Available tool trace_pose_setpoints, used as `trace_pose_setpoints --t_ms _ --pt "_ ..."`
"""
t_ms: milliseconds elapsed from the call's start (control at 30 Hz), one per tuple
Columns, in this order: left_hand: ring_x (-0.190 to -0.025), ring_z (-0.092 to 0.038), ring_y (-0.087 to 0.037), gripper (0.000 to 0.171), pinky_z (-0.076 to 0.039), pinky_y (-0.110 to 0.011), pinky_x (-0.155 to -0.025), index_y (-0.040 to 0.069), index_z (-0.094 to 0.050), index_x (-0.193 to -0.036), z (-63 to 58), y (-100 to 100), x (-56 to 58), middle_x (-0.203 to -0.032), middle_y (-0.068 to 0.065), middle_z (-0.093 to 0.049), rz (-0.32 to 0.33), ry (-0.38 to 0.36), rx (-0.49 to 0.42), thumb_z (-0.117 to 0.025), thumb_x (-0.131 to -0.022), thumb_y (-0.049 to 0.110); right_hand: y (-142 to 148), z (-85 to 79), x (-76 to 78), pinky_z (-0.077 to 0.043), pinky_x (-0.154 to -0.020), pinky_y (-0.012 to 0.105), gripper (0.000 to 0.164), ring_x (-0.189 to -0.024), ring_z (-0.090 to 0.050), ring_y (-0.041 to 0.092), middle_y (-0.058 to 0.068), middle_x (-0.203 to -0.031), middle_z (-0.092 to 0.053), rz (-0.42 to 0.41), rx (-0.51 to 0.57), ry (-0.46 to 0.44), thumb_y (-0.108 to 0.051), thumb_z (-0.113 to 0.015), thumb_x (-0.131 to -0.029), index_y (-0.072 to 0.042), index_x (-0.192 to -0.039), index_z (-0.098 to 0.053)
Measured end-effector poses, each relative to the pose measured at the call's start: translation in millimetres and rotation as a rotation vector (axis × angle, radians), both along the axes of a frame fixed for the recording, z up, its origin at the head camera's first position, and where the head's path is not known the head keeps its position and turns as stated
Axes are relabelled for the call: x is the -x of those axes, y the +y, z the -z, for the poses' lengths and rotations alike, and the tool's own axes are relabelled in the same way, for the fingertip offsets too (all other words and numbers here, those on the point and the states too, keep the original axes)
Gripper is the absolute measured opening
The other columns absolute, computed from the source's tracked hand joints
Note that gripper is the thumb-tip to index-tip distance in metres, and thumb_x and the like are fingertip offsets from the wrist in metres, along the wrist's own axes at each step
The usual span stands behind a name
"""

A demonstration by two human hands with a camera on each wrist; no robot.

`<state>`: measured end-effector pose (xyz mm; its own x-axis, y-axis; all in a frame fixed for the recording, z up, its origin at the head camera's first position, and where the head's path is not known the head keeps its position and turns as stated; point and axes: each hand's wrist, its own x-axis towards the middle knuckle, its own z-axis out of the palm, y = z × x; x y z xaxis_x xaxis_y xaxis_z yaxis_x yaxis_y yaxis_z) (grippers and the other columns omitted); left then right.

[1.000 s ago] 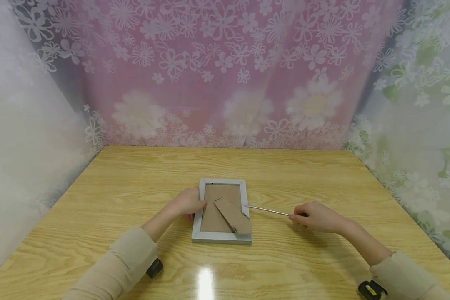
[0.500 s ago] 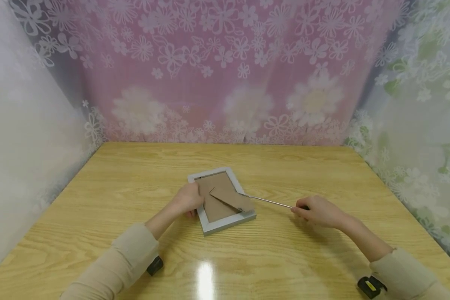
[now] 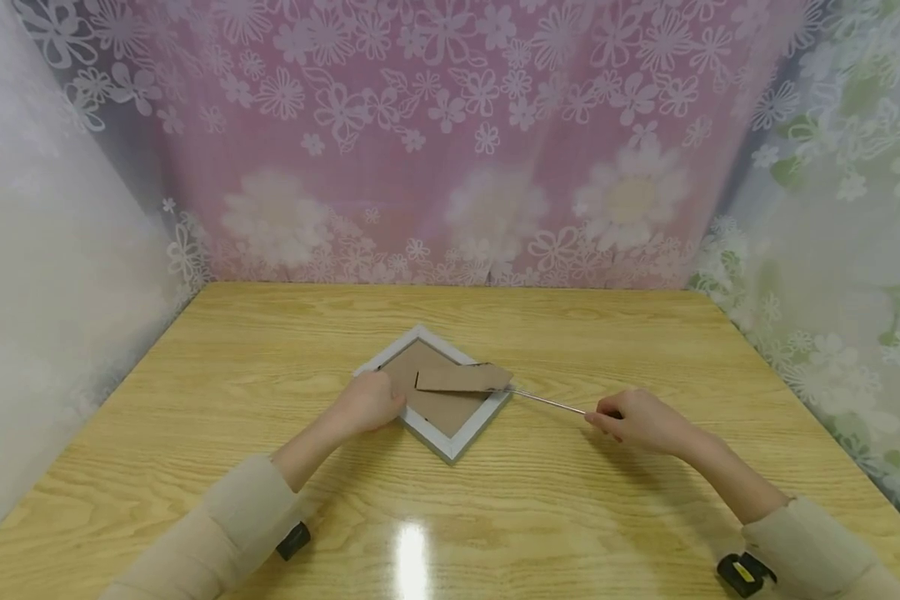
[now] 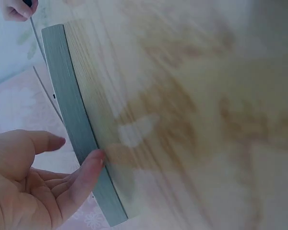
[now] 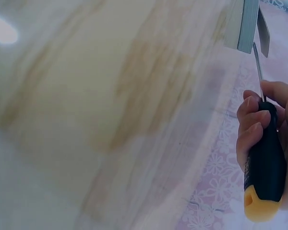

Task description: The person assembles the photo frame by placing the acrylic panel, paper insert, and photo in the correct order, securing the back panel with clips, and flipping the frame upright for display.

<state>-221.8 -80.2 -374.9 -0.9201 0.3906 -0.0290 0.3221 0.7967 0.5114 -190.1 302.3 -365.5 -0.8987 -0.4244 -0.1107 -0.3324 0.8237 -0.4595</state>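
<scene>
A picture frame (image 3: pixel 456 450) with a silver-grey border lies back side up on the table, turned like a diamond. Its brown backing (image 3: pixel 401 367) carries a cardboard easel flap (image 3: pixel 457 379) that reaches past the right corner. My left hand (image 3: pixel 367 402) grips the frame's left side, with fingers (image 4: pixel 89 172) at its outer edge in the left wrist view. My right hand (image 3: pixel 637 421) holds a screwdriver (image 5: pixel 266 158) by its black and yellow handle. The slim metal shaft points left, its tip hidden at the flap's end by the frame's right corner.
The wood-grain table (image 3: pixel 270 333) extends around the frame. Floral curtains (image 3: pixel 450 167) hang behind it and at both sides. Dark wrist devices show below the left sleeve (image 3: pixel 247 500) and the right sleeve (image 3: pixel 802 533).
The frame has turned counterclockwise from nearly upright to a diamond, held by my left hand. Its flap has swung toward the right and now overlaps the screwdriver's tip; my right hand has barely moved.
</scene>
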Motion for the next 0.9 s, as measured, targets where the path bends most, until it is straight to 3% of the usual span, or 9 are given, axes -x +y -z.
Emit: trace_pose_setpoints --t_ms 300,467,633,700,767,833,900 --pt "-0.037 -0.019 -0.003 0.056 -0.017 -0.016 -0.036 0.017 -0.034 -0.044 -5.2 2.8 -15.5 -0.038 0.011 -0.025 0.049 -0.049 0.059 -0.066 -0.086 0.034 2.3 0.3 -5.7 -0.031 -0.042 0.021 0.033 -0.044 -0.031 0.002 -0.01 -0.053 -0.041 -0.077 0.023 -0.027 -0.03 -0.051 -0.097 -0.012 -0.07 -0.058" --pt "-0.038 -0.016 -0.003 0.057 -0.017 -0.016 -0.037 0.018 -0.032 -0.044 -9.3 5.4 -25.6 -0.039 0.012 -0.021 0.084 -0.061 0.084 -0.068 -0.084 0.037 3.0 2.0 -8.6 -0.034 -0.043 0.021 0.032 -0.044 -0.034 0.002 -0.01 -0.053 -0.041 -0.105 0.043 -0.024 -0.029 -0.05 -0.097 -0.013 -0.071 -0.058" --pt "-0.04 -0.023 -0.005 0.051 -0.022 -0.017 -0.039 0.015 -0.038 -0.049 -13.4 1.6 -19.2 -0.044 0.009 -0.029 0.086 0.003 0.119 -0.068 -0.084 0.037 4.0 3.4 -9.0 -0.033 -0.043 0.021 0.033 -0.044 -0.034 0.002 -0.01 -0.052 -0.041 -0.103 0.041 -0.029 -0.03 -0.049 -0.098 -0.013 -0.072 -0.058" --pt "-0.049 -0.042 -0.009 0.041 -0.037 -0.021 -0.044 0.008 -0.053 -0.063 -14.6 -2.0 -11.4 -0.057 0.004 -0.048 0.062 0.039 0.144 -0.068 -0.083 0.04 3.7 3.8 -9.3 -0.033 -0.043 0.021 0.032 -0.044 -0.034 0.002 -0.01 -0.053 -0.041 -0.102 0.039 -0.032 -0.031 -0.049 -0.098 -0.013 -0.072 -0.058" --pt "-0.074 -0.059 -0.019 0.046 -0.051 -0.03 -0.062 -0.002 -0.062 -0.092 -14.7 -6.3 -2.7 -0.085 -0.008 -0.063 0.062 0.041 0.152 -0.069 -0.082 0.042 3.3 3.9 -9.9 -0.033 -0.043 0.021 0.032 -0.044 -0.034 0.002 -0.01 -0.053 -0.041 -0.1 0.036 -0.037 -0.03 -0.049 -0.097 -0.013 -0.072 -0.058" --pt "-0.1 -0.059 -0.031 0.067 -0.052 -0.041 -0.08 -0.008 -0.054 -0.119 -12.7 -10.4 4.7 -0.114 -0.019 -0.059 0.084 0.006 0.139 -0.07 -0.08 0.045 3.0 4.3 -10.4 -0.033 -0.043 0.02 0.031 -0.045 -0.034 0.002 -0.01 -0.054 -0.041 -0.099 0.033 -0.039 -0.029 -0.05 -0.097 -0.013 -0.072 -0.057" --pt "-0.113 -0.053 -0.036 0.084 -0.049 -0.045 -0.09 -0.012 -0.043 -0.13 -9.7 -13.2 9.7 -0.127 -0.025 -0.051 0.111 -0.035 0.128 -0.071 -0.078 0.048 2.7 4.4 -10.9 -0.033 -0.043 0.02 0.031 -0.046 -0.035 0.001 -0.01 -0.055 -0.042 -0.102 0.03 -0.036 -0.029 -0.05 -0.097 -0.013 -0.071 -0.057"
